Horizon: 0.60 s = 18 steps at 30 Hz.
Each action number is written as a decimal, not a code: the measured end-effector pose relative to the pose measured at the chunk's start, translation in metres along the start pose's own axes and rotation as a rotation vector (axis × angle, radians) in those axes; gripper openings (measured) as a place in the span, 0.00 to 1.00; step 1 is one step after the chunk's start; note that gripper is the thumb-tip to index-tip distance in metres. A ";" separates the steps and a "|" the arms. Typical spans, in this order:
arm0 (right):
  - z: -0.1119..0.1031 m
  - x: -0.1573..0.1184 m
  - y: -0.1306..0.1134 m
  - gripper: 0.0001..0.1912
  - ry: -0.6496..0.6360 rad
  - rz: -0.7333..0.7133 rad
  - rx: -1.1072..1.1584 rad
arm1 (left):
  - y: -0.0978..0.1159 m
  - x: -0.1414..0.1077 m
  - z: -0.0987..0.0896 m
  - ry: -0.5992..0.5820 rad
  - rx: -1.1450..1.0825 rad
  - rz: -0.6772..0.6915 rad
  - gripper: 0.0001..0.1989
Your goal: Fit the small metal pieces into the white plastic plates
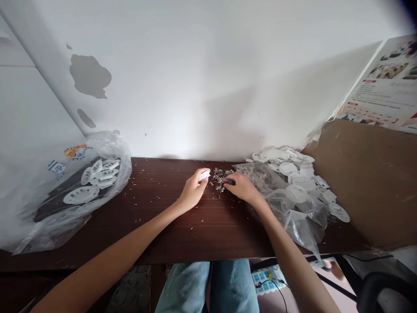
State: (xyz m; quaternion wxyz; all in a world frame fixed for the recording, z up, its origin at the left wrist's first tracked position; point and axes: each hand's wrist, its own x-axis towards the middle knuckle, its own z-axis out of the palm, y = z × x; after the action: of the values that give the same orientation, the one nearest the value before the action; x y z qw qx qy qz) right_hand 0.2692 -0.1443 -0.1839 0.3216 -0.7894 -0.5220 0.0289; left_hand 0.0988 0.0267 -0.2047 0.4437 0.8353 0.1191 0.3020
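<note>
My left hand (192, 190) is closed on a small white plastic part (204, 175), held just above the table between thumb and fingers. A scattered pile of tiny metal and whitish pieces (219, 179) lies between my two hands. At its right edge, my right hand (243, 186) is closed around a short dark purple object (229, 181). Most of that object is hidden in the fingers, and I cannot make out its kind.
On the left, an open clear plastic bag (125, 163) holds several white plastic parts (81, 195). More white parts (298, 180) are heaped at the right, beside clear bags (304, 217) and a brown board (368, 178). Tiny white bits dot the dark wooden table (163, 234).
</note>
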 end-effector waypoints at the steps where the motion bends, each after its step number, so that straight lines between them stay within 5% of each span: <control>1: 0.000 0.000 -0.001 0.05 -0.019 -0.017 0.013 | 0.000 0.000 0.000 0.000 0.002 -0.012 0.19; 6: 0.002 -0.002 -0.005 0.05 -0.110 -0.070 0.014 | 0.000 0.000 -0.002 0.000 -0.009 -0.052 0.19; 18: 0.010 -0.003 -0.007 0.12 -0.100 -0.076 0.045 | 0.003 0.000 -0.003 -0.006 0.013 -0.045 0.20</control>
State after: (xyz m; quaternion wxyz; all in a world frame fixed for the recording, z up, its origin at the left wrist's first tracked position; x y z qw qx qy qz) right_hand 0.2578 -0.1402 -0.1891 0.3139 -0.7593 -0.5660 0.0677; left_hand 0.0971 0.0272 -0.2013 0.4454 0.8361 0.1388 0.2888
